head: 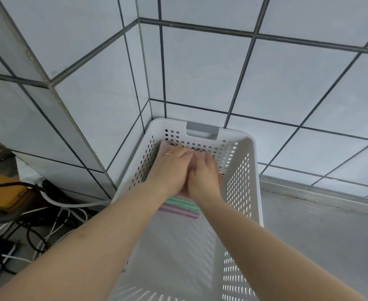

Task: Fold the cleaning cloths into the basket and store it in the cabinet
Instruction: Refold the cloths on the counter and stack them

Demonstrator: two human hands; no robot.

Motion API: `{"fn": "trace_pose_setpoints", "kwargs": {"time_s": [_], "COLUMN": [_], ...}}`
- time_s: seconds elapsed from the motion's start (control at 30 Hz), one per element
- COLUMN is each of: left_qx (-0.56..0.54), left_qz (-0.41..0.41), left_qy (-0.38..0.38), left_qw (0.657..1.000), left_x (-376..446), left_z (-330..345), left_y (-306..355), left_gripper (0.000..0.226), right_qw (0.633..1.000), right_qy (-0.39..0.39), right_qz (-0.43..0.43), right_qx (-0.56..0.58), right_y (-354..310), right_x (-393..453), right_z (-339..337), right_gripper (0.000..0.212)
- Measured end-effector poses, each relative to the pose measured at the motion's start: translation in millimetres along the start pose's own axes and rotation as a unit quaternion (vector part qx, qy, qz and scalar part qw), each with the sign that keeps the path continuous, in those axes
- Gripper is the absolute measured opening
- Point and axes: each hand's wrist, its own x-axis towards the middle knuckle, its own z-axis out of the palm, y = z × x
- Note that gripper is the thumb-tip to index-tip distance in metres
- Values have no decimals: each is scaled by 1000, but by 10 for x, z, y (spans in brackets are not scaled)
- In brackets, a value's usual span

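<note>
Both hands flat, fingers extended, gripping nothing — left hand (169,168) and right hand (202,174) press a pale pink cloth (164,147) onto stacked green and pink folded cloths (182,206) inside the white perforated plastic basket (239,192) — at its far end, in the tiled wall (200,72) corner.

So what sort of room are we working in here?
Likely a kitchen or utility corner: white tiled walls with dark grout, a steel counter under the perforated basket, and loose cables at the left.
</note>
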Motion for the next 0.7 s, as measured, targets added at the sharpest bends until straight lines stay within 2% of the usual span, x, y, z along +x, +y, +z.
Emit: {"fn": "trace_pose_setpoints", "kwargs": {"time_s": [0.1, 0.2, 0.23, 0.47, 0.53, 0.63, 0.7], "left_qx": [17, 39, 42, 16, 18, -24, -38], "left_qz": [-5, -21, -30, -88, -96, -98, -69], "left_qy": [-53, -58, -57, -51, -47, -21, 30], "left_qw": [998, 997, 997, 995, 994, 995, 996], "left_x": [-68, -161, -173, -120, -120, -126, -123], "left_z": [226, 349, 362, 441, 452, 355, 203], "left_y": [-161, -288, -288, -291, -282, -253, -191], "left_gripper": [53, 79, 80, 62, 65, 65, 50], "right_qw": [996, 992, 992, 993, 994, 997, 982], "right_qy": [-34, -47, -44, -45, -51, -38, -21], "right_qz": [-13, -23, -20, 54, 60, 68, 127], "right_qx": [-77, -117, -118, -90, -80, 10, 135], "right_y": [47, 140, 155, 300, 315, 270, 175], "right_x": [1, -29, -42, -11, -15, -6, 75], "right_z": [91, 209, 233, 241, 237, 216, 156], "right_gripper": [48, 51, 53, 62, 63, 58, 55]}}
